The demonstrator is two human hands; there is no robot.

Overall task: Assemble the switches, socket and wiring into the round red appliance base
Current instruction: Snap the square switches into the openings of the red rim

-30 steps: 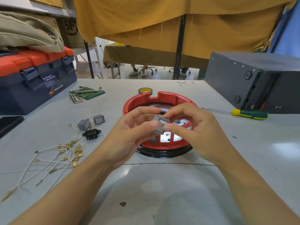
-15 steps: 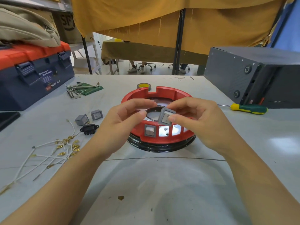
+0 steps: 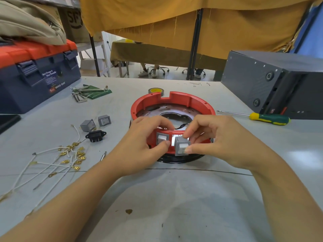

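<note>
Presently, head view, one entry per item. Round red base [image 3: 174, 98]: mid-bench, one grey switch [image 3: 162, 138] already seated in its near wall. Right hand [image 3: 215, 142]: pinches a second grey switch [image 3: 181, 145] between thumb and forefinger, held at the neighbouring cut-out, not yet flush. Left hand [image 3: 141, 145]: grips the base wall beside the seated switch (steadying, by the look). Spare switches [image 3: 95, 122], black socket [image 3: 95, 135] and white wires [image 3: 57, 161]: toward the bench's left edge. Step in hand: fitting switch two. Next move likely needs squaring, then a firm inward push.
</note>
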